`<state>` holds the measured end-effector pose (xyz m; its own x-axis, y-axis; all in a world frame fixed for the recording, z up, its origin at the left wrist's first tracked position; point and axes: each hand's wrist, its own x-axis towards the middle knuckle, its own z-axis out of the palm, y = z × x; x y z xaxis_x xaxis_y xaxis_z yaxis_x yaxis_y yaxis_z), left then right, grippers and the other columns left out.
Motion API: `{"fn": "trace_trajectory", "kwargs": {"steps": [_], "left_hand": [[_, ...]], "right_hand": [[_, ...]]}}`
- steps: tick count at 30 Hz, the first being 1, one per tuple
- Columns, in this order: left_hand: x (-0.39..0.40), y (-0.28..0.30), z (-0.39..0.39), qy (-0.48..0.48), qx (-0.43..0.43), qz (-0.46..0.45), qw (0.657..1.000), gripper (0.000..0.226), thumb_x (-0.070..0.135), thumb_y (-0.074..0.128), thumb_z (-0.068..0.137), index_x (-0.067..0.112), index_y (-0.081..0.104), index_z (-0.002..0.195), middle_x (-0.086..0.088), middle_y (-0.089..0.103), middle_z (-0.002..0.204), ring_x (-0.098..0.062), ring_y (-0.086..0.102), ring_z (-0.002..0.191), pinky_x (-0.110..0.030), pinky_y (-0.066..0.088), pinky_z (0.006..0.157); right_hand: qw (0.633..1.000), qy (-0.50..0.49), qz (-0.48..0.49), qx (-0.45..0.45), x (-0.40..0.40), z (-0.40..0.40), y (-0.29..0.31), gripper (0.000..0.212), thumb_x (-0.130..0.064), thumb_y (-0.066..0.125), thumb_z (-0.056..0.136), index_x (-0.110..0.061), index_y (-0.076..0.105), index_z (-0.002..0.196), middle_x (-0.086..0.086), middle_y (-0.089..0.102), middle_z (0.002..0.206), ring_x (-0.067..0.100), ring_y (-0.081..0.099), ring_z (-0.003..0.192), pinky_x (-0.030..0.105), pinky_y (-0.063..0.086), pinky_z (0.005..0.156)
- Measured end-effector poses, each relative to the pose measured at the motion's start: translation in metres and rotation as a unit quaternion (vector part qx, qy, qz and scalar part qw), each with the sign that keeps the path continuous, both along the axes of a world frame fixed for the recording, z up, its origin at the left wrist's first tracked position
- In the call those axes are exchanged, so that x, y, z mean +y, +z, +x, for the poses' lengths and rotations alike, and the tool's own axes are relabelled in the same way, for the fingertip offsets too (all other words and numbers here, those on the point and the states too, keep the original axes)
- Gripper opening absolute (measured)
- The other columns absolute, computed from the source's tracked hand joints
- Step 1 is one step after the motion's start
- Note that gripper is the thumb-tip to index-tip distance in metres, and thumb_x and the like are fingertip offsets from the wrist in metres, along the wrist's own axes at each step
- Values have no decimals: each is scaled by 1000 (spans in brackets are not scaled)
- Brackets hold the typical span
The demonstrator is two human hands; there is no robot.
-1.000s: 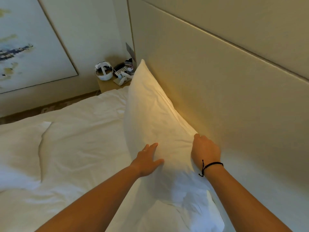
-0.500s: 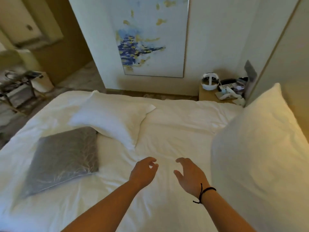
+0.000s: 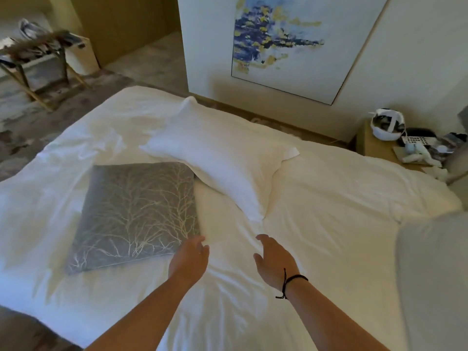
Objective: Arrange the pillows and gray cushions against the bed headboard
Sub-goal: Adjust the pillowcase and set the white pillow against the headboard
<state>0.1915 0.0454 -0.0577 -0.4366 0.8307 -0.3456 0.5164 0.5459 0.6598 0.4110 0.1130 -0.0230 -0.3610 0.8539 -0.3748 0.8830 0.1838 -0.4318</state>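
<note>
Both bare forearms reach forward from the bed's near edge over its middle. The left hand (image 3: 188, 258) is loosely curled, palm down, fingers slightly bent and holding nothing. The right hand (image 3: 274, 260) is open, palm turned inward toward the left, fingers relaxed and empty, with a black cord (image 3: 291, 281) around its wrist.

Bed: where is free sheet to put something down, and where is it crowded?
Free: sheet between white pillow and nightstand, and below both hands, left and right. Crowded: gray cushion beside the pillow, and the cluttered nightstand.
</note>
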Motion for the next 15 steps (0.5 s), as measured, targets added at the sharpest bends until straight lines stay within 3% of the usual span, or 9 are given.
{"fn": "trace_trajectory", "kwargs": {"steps": [2,3,6,10,13,15], "left_hand": [[19,-5,-35,-3,17,-3,1000,17,33,51,93,37,63,105,14,67,95,-7,62,84,-30,51,72],[29,-8,-49,-5,26,-8,1000,23,34,51,94,35,61,115,14,67,97,-7,62,86,-29,51,73],[58,-27,-84,-22,64,-20,997,40,36,50,96,29,51,136,-2,61,129,-22,61,109,-39,51,87],[93,-61,-115,-39,113,-16,993,48,39,49,95,28,43,142,-4,49,142,-28,50,124,-49,47,98],[120,-99,-130,-111,222,-29,968,54,42,44,96,30,34,148,-4,31,157,-28,28,143,-49,24,117],[137,-127,-137,-170,276,-41,945,59,45,42,97,31,25,152,-5,17,163,-28,13,149,-50,10,121]], "right_hand": [[1000,-19,3,-11,21,-23,-8,49,-29,46,97,-25,31,143,0,46,142,21,51,124,34,44,99],[1000,-25,6,-15,29,-32,-12,49,-29,46,96,-25,30,143,0,45,142,21,51,123,34,44,98],[999,-20,16,-37,52,-49,-29,52,-29,47,96,-24,28,144,-1,43,143,21,51,122,33,44,97],[996,14,32,-82,90,-66,-59,57,-30,49,94,-24,25,145,0,37,147,22,51,121,33,44,96],[991,43,70,-107,114,-84,-94,62,-32,51,92,-27,20,146,3,32,150,25,54,117,35,45,95],[987,57,77,-130,121,-96,-124,66,-34,51,91,-30,15,147,8,22,155,29,49,123,37,42,100]]}}
